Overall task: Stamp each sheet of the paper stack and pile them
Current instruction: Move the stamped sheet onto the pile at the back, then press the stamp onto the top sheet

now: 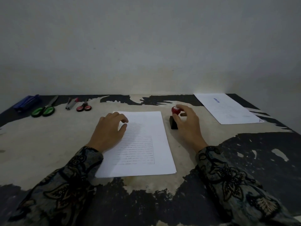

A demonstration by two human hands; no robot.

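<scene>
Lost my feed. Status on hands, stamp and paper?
Left hand resting on paper stack. Right hand gripping stamp beside it. One stamped sheet piled far right. Nothing in the way.

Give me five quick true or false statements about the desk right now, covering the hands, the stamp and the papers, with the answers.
1. The right hand grips the red-topped stamp. True.
2. The left hand holds the green scissors. False: it rests on the paper stack.
3. The stamp stands on the stack. False: it stands on the table, right of the stack.
4. A blue-stamped sheet lies far right. True.
5. The red scissors lie on the stamped sheet. False: they lie far left of it.
</scene>
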